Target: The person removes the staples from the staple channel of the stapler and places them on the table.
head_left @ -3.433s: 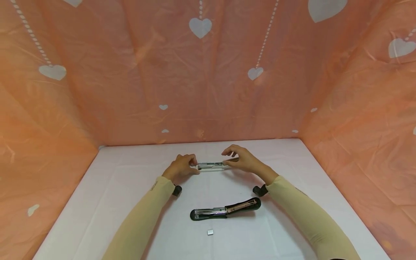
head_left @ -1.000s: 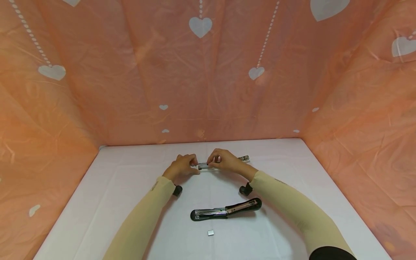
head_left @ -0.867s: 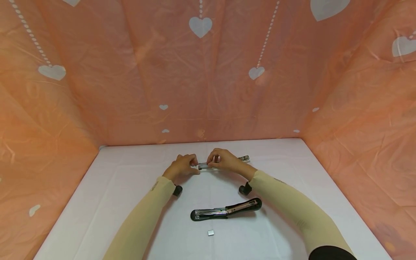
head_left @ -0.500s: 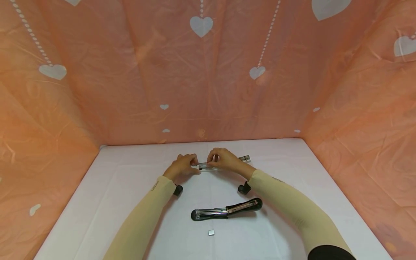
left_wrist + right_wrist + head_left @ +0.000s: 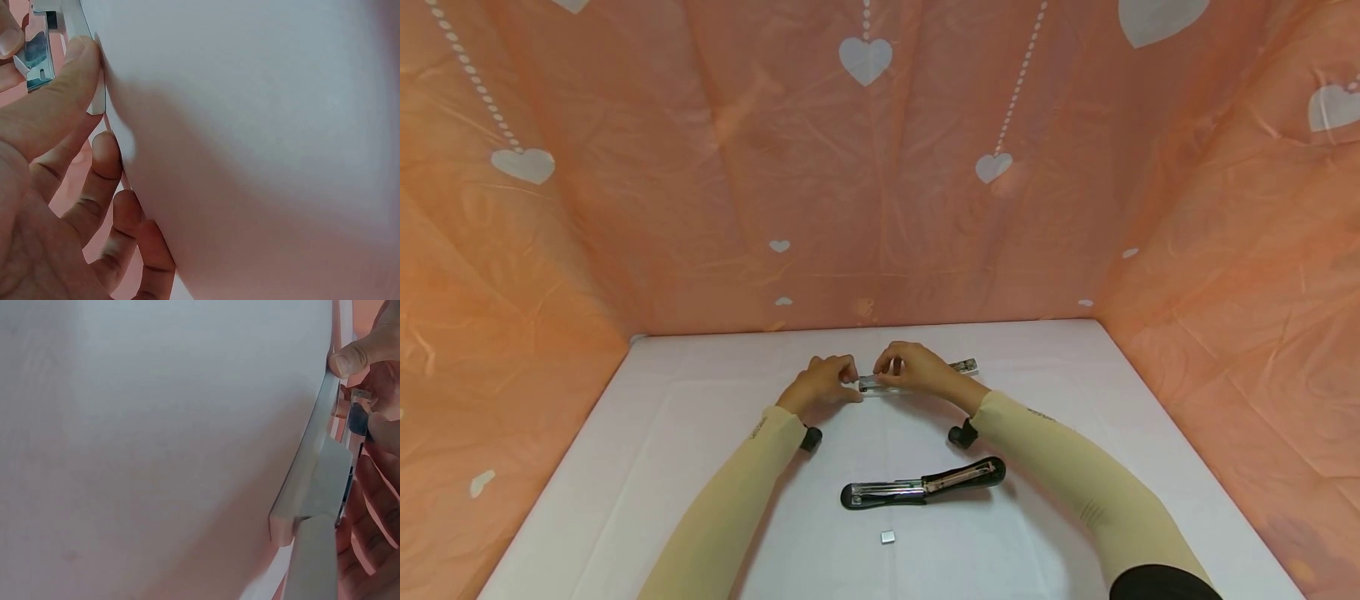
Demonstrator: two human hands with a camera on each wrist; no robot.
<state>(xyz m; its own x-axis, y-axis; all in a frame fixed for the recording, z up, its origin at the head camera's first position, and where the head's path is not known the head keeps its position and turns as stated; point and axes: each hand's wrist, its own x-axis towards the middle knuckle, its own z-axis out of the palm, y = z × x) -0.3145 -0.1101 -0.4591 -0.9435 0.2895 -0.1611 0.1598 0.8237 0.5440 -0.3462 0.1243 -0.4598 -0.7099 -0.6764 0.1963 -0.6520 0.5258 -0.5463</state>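
A white stapler (image 5: 868, 393) lies opened out at the back of the table, its metal staple channel (image 5: 39, 56) facing up. My left hand (image 5: 820, 385) grips its left end, thumb on the near side, as the left wrist view also shows. Thumb and forefinger of my right hand (image 5: 921, 371) pinch at the metal channel, close to my left fingertips. Whether a loose piece sits between those fingertips is hidden. The stapler's raised top arm (image 5: 964, 366) sticks out behind my right hand. In the right wrist view the white base (image 5: 300, 481) runs alongside my right fingers (image 5: 369, 506).
Nearer the front lies a black stapler (image 5: 922, 483), also opened out flat. A small silver block (image 5: 887, 537), which looks like a stick of staples, lies in front of it. An orange curtain with hearts (image 5: 865, 167) encloses the white table (image 5: 700, 375) at back and sides.
My right hand has moved left from the stapler's top arm to the channel's left end, and its fingers have drawn together. Lately it shifts only slightly left. My left hand stays put.
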